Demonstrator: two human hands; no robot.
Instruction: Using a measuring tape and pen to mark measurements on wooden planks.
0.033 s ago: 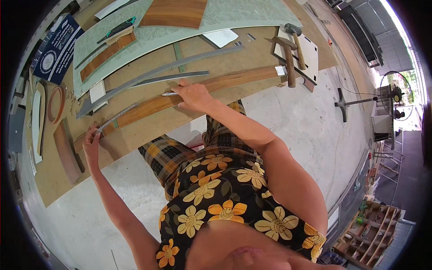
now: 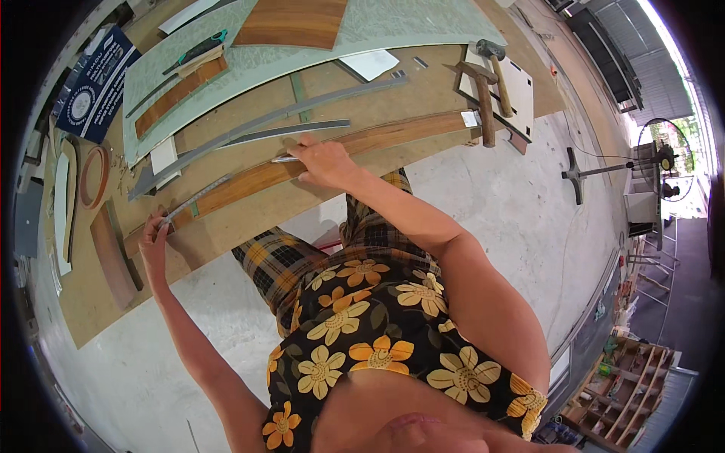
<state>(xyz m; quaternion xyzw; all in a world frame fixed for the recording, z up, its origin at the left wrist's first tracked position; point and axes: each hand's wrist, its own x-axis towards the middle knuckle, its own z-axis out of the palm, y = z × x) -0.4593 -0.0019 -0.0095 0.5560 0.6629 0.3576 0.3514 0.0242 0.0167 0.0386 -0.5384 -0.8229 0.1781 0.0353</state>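
A long brown wood-grain plank (image 2: 362, 142) lies across the near part of the brown worktable. My left hand (image 2: 155, 238) is at its left end, thumb and fingers pinching one end of a narrow grey ruler (image 2: 200, 195). The ruler slants over the plank toward the middle. My right hand (image 2: 325, 161) rests on the plank farther right, fingers closed around a slim silver pen-like tool (image 2: 285, 158) whose tip points left. A small green strip (image 2: 194, 208) shows at the plank beside the ruler.
Beyond the plank lie long grey strips (image 2: 287, 109) and a pale green board (image 2: 264, 64) with a teal-handled cutter (image 2: 198, 50). Two hammers (image 2: 483, 94) lie at the plank's right end. A blue box (image 2: 94, 87) stands at far left; a fan (image 2: 657, 160) is at right.
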